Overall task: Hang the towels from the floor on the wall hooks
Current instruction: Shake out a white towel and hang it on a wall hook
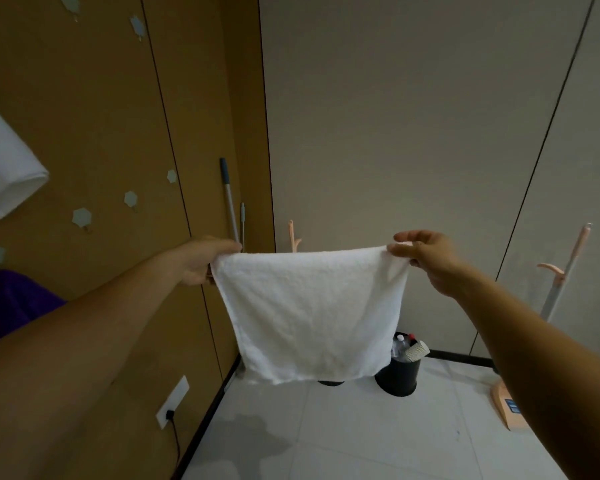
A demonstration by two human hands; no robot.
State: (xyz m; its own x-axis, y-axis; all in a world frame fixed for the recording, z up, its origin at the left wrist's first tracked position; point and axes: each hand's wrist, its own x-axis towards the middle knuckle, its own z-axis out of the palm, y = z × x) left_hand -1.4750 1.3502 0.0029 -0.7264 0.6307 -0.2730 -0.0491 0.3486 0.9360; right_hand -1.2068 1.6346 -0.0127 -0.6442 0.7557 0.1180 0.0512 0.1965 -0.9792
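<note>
Towel (pixel 312 313) spread between both hands' (pixel 201 261) (pixel 430 261) corner grips.

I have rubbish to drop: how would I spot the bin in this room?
Find the far corner where the brown panelled wall meets the pale wall. On the white tiled floor there, beside the bottom of the held white towel, stands the bin. Unlike the pink stands nearby, it is a black tub crammed with plastic bottles and a paper cup.

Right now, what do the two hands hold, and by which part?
A white towel, spread out: the left hand grips its top left corner, the right hand pinches its top right corner.
</note>
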